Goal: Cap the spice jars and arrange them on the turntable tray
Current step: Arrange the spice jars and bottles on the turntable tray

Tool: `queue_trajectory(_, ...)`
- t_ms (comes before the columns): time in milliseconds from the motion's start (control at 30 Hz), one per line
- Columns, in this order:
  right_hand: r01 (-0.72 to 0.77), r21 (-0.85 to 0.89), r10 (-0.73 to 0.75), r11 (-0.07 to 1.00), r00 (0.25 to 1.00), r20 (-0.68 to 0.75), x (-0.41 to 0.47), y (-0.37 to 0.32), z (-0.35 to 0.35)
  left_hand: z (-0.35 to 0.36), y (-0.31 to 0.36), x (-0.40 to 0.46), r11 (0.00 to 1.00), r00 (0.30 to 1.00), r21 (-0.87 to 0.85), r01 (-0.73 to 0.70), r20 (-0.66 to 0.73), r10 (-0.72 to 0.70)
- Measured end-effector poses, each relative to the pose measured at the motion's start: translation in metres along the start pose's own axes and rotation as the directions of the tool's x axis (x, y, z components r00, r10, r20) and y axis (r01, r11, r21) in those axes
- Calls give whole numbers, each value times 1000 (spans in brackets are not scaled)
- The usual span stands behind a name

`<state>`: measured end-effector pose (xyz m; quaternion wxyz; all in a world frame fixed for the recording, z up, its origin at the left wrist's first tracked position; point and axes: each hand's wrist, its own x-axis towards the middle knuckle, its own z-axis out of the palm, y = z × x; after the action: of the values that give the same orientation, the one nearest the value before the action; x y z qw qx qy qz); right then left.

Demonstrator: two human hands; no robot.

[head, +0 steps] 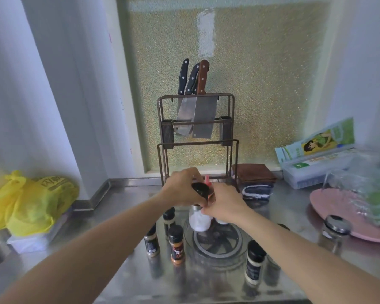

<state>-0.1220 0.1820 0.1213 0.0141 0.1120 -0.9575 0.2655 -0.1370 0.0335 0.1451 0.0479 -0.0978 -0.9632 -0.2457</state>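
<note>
My left hand (pixel 182 187) grips a black cap (pixel 201 189) held above the counter. My right hand (pixel 225 204) is closed on the small jar (pixel 211 196) under that cap; the jar is mostly hidden by both hands. Below them the clear turntable tray (pixel 217 242) carries a white-filled jar with a silver top (pixel 199 219) and another jar (pixel 221 220) half hidden behind my right wrist. Left of the tray stand three black-capped spice jars (pixel 176 244), (pixel 151 241), (pixel 169 216). A pale-filled jar (pixel 253 262) stands at the tray's front right.
A knife rack (pixel 196 128) with cleavers stands behind the tray. Folded cloths (pixel 256 183) lie to its right. A glass jar (pixel 336 232), a pink plate (pixel 329 205) and boxes sit at the right. A yellow bag (pixel 31 200) fills the left corner.
</note>
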Motion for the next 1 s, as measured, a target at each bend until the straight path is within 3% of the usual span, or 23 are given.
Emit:
queue_trajectory(367, -11, 16, 11, 1000, 1000, 25, 26, 34, 52, 37, -17, 13, 991, 997, 137, 2, 76, -13)
queue_trajectory(633, -47, -10, 48, 999, 994, 95, 17, 41, 40, 40, -16, 16, 980, 991, 188, 65, 104, -86)
queue_trajectory(833, -60, -1, 59, 998, 992, -109, -22, 71, -31, 37, 31, -10, 982, 983, 184, -48, -168, 79)
queue_trajectory(900, -92, -44, 81, 995, 977, -198, -38, 92, -54, 42, 57, -20, 980, 976, 147, -132, -152, 154)
queue_trajectory(1000, -186, -147, 133, 971, 940, -314, -64, 132, -88, 60, 91, -27, 966, 973, 121, -227, -17, 230)
